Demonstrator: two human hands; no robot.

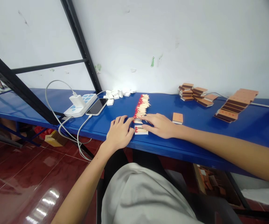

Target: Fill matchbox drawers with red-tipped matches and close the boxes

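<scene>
A small white matchbox tray lies near the table's front edge with several red-headed matches inside. Just behind it, a long pile of loose matches runs toward the wall, red heads to the left. My left hand is at the left side, its fingers spread; the index fingertip touches the match heads at the pile's near end and the thumb is by the tray's left edge. From the right comes my right hand, index finger stretched to the matches' pale ends, thumb over the tray's right part. Neither hand encloses anything visible.
One orange matchbox lies right of my right hand. Stacked matchboxes and a leaning row of matchbox covers stand further right. White trays, a phone and a power strip with cables are left, beside a black post.
</scene>
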